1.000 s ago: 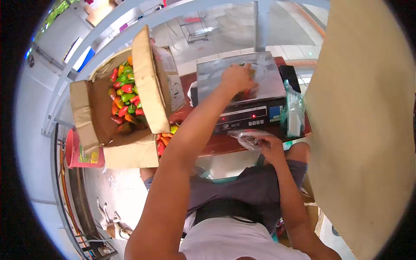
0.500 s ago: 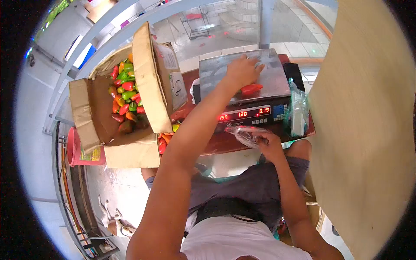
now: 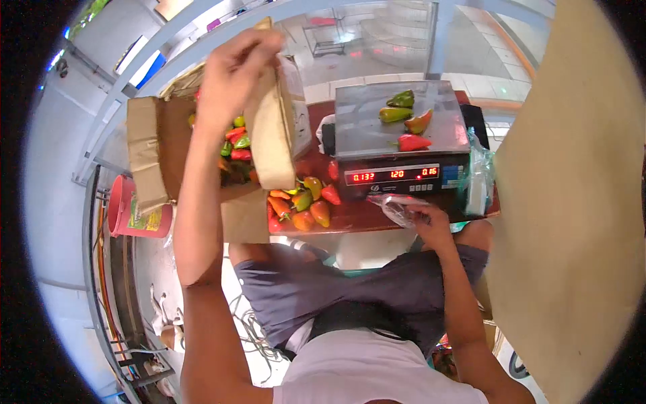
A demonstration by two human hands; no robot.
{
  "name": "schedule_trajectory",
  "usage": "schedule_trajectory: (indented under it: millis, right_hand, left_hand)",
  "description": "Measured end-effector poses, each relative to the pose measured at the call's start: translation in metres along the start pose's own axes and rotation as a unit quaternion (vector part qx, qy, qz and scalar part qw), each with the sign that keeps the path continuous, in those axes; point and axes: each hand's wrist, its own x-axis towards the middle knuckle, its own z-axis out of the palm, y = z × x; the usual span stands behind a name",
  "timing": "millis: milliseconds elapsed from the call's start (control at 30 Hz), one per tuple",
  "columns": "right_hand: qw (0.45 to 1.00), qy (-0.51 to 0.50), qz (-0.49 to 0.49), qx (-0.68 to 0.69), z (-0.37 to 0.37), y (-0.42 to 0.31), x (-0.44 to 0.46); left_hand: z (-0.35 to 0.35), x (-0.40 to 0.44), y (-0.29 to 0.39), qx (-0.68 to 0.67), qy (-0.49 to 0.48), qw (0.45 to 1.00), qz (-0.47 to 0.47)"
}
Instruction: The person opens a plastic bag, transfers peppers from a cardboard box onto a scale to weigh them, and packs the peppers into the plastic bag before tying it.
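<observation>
a pink bucket with a yellowish label stood at far left, just beside an open cardboard carton, as i watched from a distance through the head camera. red, green and orange peppers lay inside the carton, partly hidden from me by a forearm and a raised flap. the left hand hung above the carton, in front of that flap, its fingers bent; i could not tell whether they pinched anything. to the right, a cluster of loose peppers, orange, red and green, lay on the red tabletop, between the carton and a digital scale. four peppers rested apart from the carton on the scale's metal plate: two greenish, one orange with green, one red nearest the lit display. i read 1.20 at its middle and 0.16 at its right. below it, the right hand, well apart from the left, had its fingers closed on a clear plastic bag. a white object wrapped in greenish plastic stood at the scale's right side, and a broad tan panel filled the far right.
</observation>
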Motion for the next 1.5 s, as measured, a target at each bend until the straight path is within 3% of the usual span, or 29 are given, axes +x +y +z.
schedule_trajectory:
  millis: [67, 133, 233, 267, 333, 433, 467, 533, 600, 667, 700, 733, 800, 833, 900, 967, 1033, 1067, 1100, 1167, 1267, 1400, 1500]
  right_hand:
    - [1.000, 0.012, -0.011, 0.018, 0.004, 0.013, -0.001]
    - [0.998, 0.018, -0.056, 0.008, 0.012, 0.025, 0.004]
    - [0.997, 0.006, -0.076, -0.010, 0.012, 0.025, 0.005]
    - [0.998, 0.001, -0.065, -0.012, 0.010, 0.023, 0.004]
    - [0.998, 0.004, -0.054, -0.014, 0.014, 0.026, 0.006]
    - [0.996, 0.009, -0.085, -0.022, 0.014, 0.021, 0.005]
    - [0.994, 0.010, -0.104, -0.026, 0.014, 0.019, 0.005]
    - [0.998, -0.028, -0.052, 0.008, 0.012, 0.024, 0.007]
    - [0.998, -0.027, -0.050, 0.020, 0.011, 0.029, 0.009]
    - [0.996, 0.011, -0.093, 0.009, 0.015, 0.031, 0.005]
    - [0.995, 0.014, -0.101, 0.001, 0.018, 0.036, 0.005]
    - [0.994, 0.018, -0.106, -0.006, 0.020, 0.043, 0.007]
    - [0.997, 0.011, -0.079, -0.009, 0.013, 0.041, 0.003]
    - [0.999, -0.003, -0.048, -0.001, 0.008, 0.031, 0.002]
    - [1.000, -0.027, -0.012, -0.002, 0.002, 0.014, -0.002]
    - [0.999, -0.046, 0.000, -0.023, -0.002, 0.005, -0.005]
    - [0.998, -0.040, 0.000, -0.040, 0.003, 0.016, -0.001]
    - [0.998, -0.039, -0.004, -0.049, 0.006, 0.018, 0.001]
    - [0.999, -0.029, -0.033, -0.025, 0.003, 0.010, 0.001]
    - [0.998, 0.005, -0.047, -0.029, 0.008, 0.017, 0.004]
    - [0.996, 0.052, -0.068, -0.024, 0.007, 0.011, 0.004]
    - [0.998, 0.043, -0.055, -0.010, 0.001, 0.009, -0.001]
    - [0.986, 0.071, -0.150, -0.011, 0.010, 0.033, 0.001]
  left_hand:
    - [-0.047, -0.005, -0.062, 0.008, 0.042, 0.999, -0.024]
    - [-0.091, -0.020, -0.115, 0.085, 0.071, 0.985, -0.134]
    - [-0.153, -0.058, -0.226, 0.278, -0.053, 0.942, -0.180]
    - [-0.159, -0.073, -0.236, 0.307, -0.115, 0.927, -0.180]
    - [-0.143, -0.088, -0.194, 0.301, -0.234, 0.863, -0.332]
    - [-0.122, -0.131, -0.200, 0.487, -0.271, 0.805, -0.204]
    - [-0.116, -0.130, -0.200, 0.508, -0.327, 0.763, -0.230]
    - [-0.101, -0.117, -0.184, 0.541, -0.432, 0.667, -0.274]
    - [-0.117, -0.130, -0.233, 0.475, -0.373, 0.742, -0.290]
    - [-0.112, -0.127, -0.223, 0.473, -0.385, 0.731, -0.307]
    - [-0.104, -0.125, -0.194, 0.506, -0.424, 0.682, -0.315]
    - [-0.117, -0.139, -0.236, 0.442, -0.393, 0.727, -0.349]
    - [-0.113, -0.150, -0.252, 0.473, -0.358, 0.737, -0.325]
    - [-0.109, -0.149, -0.214, 0.566, -0.347, 0.699, -0.263]
    - [-0.122, -0.141, -0.185, 0.517, -0.307, 0.742, -0.296]
    - [-0.145, -0.139, -0.172, 0.629, -0.272, 0.704, -0.186]
    - [-0.129, -0.117, -0.085, 0.515, -0.166, 0.840, -0.035]
    - [-0.113, -0.105, -0.052, 0.323, -0.099, 0.939, -0.071]
    - [-0.095, -0.095, -0.024, 0.115, -0.024, 0.988, -0.105]
    - [-0.057, -0.092, 0.020, 0.001, -0.014, 0.997, -0.074]
    - [0.014, -0.091, 0.049, -0.015, -0.092, 0.994, 0.058]
    - [0.125, -0.099, 0.034, 0.112, -0.137, 0.984, 0.033]
    - [0.182, -0.096, -0.013, 0.218, -0.111, 0.969, -0.033]
